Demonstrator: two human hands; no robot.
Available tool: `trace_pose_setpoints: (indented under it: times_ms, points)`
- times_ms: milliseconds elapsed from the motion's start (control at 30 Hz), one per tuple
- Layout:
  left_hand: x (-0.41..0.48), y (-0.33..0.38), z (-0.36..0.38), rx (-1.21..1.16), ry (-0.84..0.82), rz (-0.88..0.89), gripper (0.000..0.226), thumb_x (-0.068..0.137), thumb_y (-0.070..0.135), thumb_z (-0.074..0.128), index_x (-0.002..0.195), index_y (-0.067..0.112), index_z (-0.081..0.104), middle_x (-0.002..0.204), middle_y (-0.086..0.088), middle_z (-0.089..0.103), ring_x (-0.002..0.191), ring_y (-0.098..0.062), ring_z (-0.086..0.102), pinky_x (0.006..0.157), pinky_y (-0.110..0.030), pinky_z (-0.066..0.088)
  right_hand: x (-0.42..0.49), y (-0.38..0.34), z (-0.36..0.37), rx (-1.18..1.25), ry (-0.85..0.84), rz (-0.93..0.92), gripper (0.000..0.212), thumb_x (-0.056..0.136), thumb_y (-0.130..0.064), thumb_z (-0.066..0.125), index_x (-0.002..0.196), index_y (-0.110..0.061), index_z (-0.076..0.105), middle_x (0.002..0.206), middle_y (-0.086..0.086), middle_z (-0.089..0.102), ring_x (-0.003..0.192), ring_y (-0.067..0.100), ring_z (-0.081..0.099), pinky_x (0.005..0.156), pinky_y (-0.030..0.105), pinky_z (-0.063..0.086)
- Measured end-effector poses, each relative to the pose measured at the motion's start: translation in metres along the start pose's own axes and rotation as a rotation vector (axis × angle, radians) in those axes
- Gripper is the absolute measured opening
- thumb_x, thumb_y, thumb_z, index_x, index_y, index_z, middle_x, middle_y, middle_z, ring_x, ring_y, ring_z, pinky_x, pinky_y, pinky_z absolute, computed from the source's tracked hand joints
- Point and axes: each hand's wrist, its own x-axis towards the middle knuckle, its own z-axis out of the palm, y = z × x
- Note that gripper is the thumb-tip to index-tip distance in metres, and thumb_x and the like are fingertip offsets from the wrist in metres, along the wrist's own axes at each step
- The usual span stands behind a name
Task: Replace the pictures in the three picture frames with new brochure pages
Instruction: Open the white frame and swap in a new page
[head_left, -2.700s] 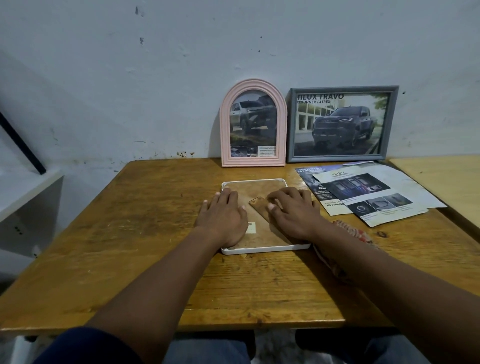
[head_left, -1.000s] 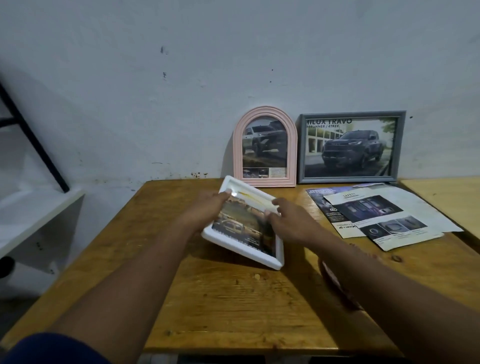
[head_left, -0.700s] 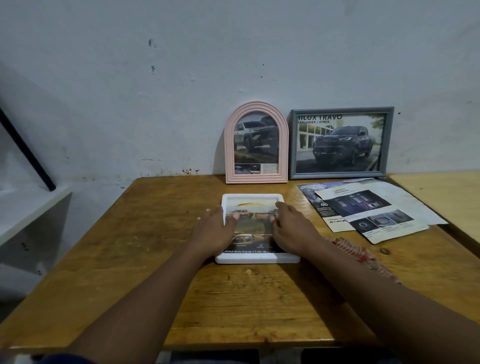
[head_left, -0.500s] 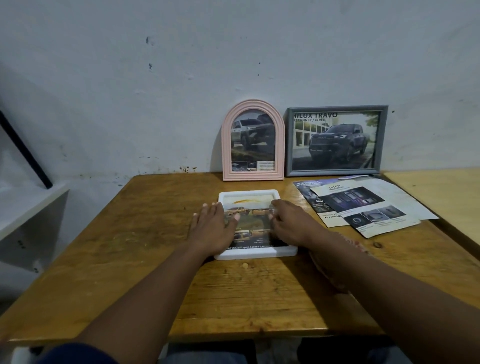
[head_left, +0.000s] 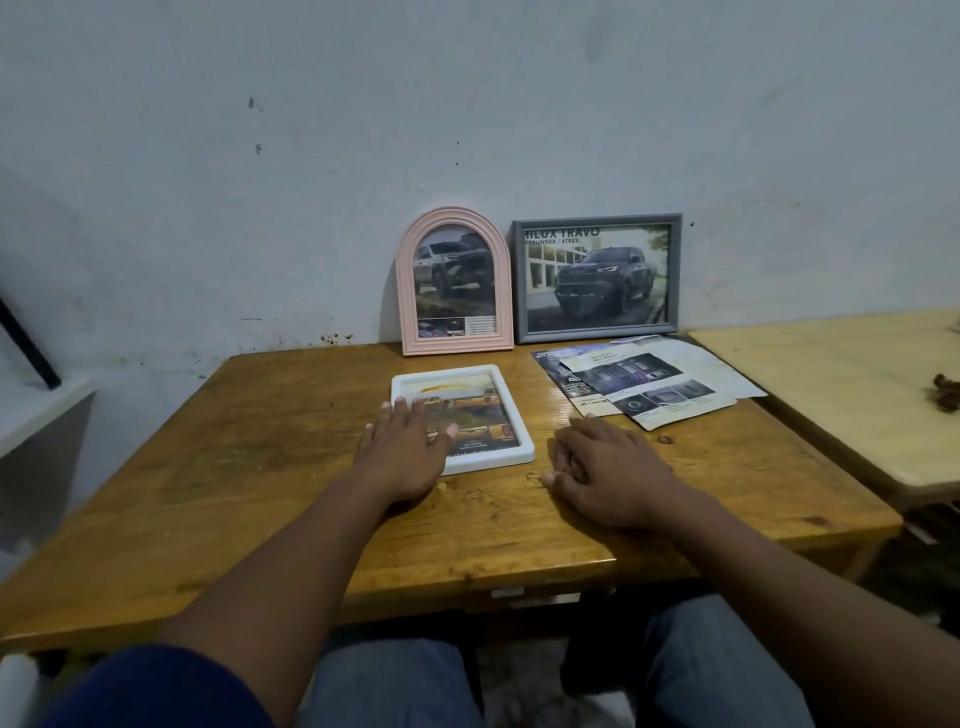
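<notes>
Lying picture side up near the middle of the worktop (head_left: 260, 467), the white frame (head_left: 493, 457) sits just in front of the pink arched frame (head_left: 406, 301) and the grey frame (head_left: 597, 333), both propped upright against the wall (head_left: 467, 104). Loose brochure pages (head_left: 649, 389) fan out to its right, reaching toward the worktop's right edge, where a paler second table (head_left: 831, 389) stands just beside. Open room: wood runs from the white frame's left rim to the left edge, and from its lower rim to the near edge. Left hand (head_left: 402, 457): released, fingers straight, resting flat on the frame's lower left corner. Right hand (head_left: 608, 475): loosely curled, grasping nothing, resting on the worktop just right of the frame. Half a second earlier both hands bracketed the frame; the right has since left its right rim.
</notes>
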Motion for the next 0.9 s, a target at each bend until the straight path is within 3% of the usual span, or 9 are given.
trace_pose_setpoints:
  times_ms: [100,167,267,367,433,500,567,767,900]
  points:
    - [-0.006,-0.002,0.0,-0.029,-0.003,0.001,0.077,0.101,0.065,0.02,0.162,0.021,0.004,0.169,-0.006,-0.006,0.155,-0.026,-0.009,0.123,-0.048,-0.001,-0.01,-0.001,0.01,-0.039,0.069,0.058,0.069,0.094,-0.069,0.029,0.152,-0.033,0.021,0.166,0.002,0.006,0.153,0.027,-0.001,0.117,0.06,0.004]
    - [-0.009,-0.003,-0.002,-0.073,-0.001,0.01,0.075,0.102,0.063,0.022,0.162,0.022,0.006,0.17,-0.004,-0.004,0.156,-0.025,-0.006,0.123,-0.047,0.0,-0.012,-0.003,0.014,-0.012,0.114,0.119,0.065,0.095,-0.066,0.03,0.15,-0.033,0.023,0.166,0.004,0.009,0.152,0.031,0.005,0.116,0.062,0.013]
    - [-0.009,-0.005,-0.006,-0.128,0.02,0.031,0.072,0.103,0.061,0.023,0.162,0.023,0.01,0.17,-0.003,0.0,0.156,-0.023,-0.004,0.124,-0.047,0.003,-0.012,-0.003,0.013,-0.041,0.149,0.095,0.049,0.102,-0.049,0.032,0.145,-0.027,0.039,0.158,0.004,0.031,0.144,0.029,0.028,0.111,0.052,0.034]
    - [-0.002,-0.008,-0.009,-0.167,0.018,0.033,0.07,0.104,0.059,0.022,0.162,0.023,0.01,0.17,-0.002,0.001,0.156,-0.023,-0.005,0.124,-0.047,0.003,-0.002,-0.002,0.002,-0.061,0.181,0.044,0.037,0.103,-0.034,0.038,0.132,-0.023,0.058,0.138,0.003,0.056,0.123,0.028,0.049,0.098,0.041,0.044]
    - [0.004,-0.009,-0.012,-0.176,0.016,0.03,0.07,0.104,0.059,0.023,0.162,0.023,0.01,0.17,-0.002,0.0,0.156,-0.023,-0.005,0.124,-0.047,0.002,0.009,-0.002,-0.015,0.085,0.134,0.083,0.029,0.103,-0.033,0.043,0.114,-0.02,0.067,0.113,0.004,0.067,0.103,0.022,0.061,0.083,0.035,0.049]
    - [0.011,-0.014,-0.014,-0.182,0.026,0.016,0.071,0.103,0.059,0.022,0.162,0.022,0.01,0.17,-0.002,0.0,0.156,-0.022,-0.005,0.124,-0.046,0.002,0.026,-0.004,-0.037,0.244,0.029,0.118,0.026,0.102,-0.032,0.047,0.099,-0.017,0.068,0.094,0.006,0.068,0.083,0.018,0.064,0.069,0.033,0.051]
    - [0.019,-0.02,-0.016,-0.183,0.037,-0.002,0.07,0.104,0.058,0.022,0.162,0.021,0.01,0.17,-0.002,0.001,0.156,-0.021,-0.004,0.125,-0.046,0.003,0.051,-0.01,-0.056,0.282,0.018,0.074,0.027,0.101,-0.03,0.049,0.093,-0.013,0.067,0.086,0.007,0.067,0.076,0.02,0.063,0.063,0.033,0.05]
    - [0.039,-0.043,-0.015,-0.158,0.036,-0.021,0.063,0.108,0.045,0.024,0.162,0.015,0.011,0.17,-0.004,0.005,0.156,-0.021,-0.001,0.124,-0.042,0.003,0.142,-0.07,-0.069,0.286,0.068,-0.086,0.016,0.1,-0.027,0.051,0.098,-0.021,0.065,0.095,0.005,0.065,0.08,0.017,0.057,0.059,0.028,0.04]
    - [0.037,-0.046,-0.011,-0.088,0.064,0.003,0.06,0.109,0.042,0.022,0.161,0.014,0.013,0.169,-0.004,0.008,0.156,-0.02,0.001,0.124,-0.04,0.003,0.182,-0.107,-0.039,0.185,0.059,-0.192,0.027,0.099,-0.028,0.052,0.118,-0.016,0.067,0.115,0.006,0.066,0.103,0.024,0.057,0.08,0.035,0.047]
